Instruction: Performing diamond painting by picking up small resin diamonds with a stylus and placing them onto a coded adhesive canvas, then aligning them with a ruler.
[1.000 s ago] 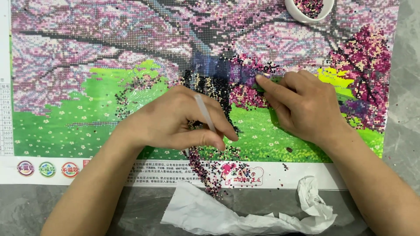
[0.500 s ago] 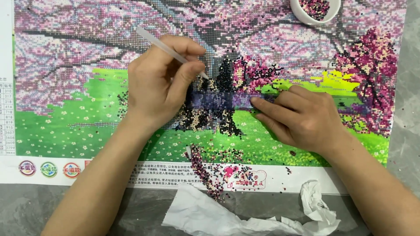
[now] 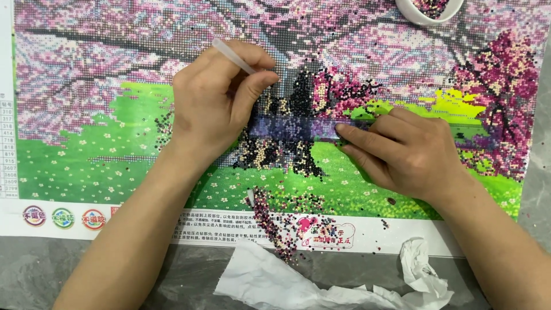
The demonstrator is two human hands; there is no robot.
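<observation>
Just above the canvas's middle, the left hand (image 3: 215, 100) gripped a thin white pen (image 3: 232, 56), its free end slanting out toward ten o'clock. At three o'clock from it, the right hand (image 3: 404, 152) pressed its fingers (image 3: 367, 132) flat on a clear ruler (image 3: 298, 127) lying level across the dark tree trunk of the bead picture canvas (image 3: 86, 115). Loose beads (image 3: 275, 227) were scattered at six o'clock, crumpled white paper (image 3: 321, 287) lay below them, and a white bead bowl (image 3: 427, 8) stood at one o'clock.
</observation>
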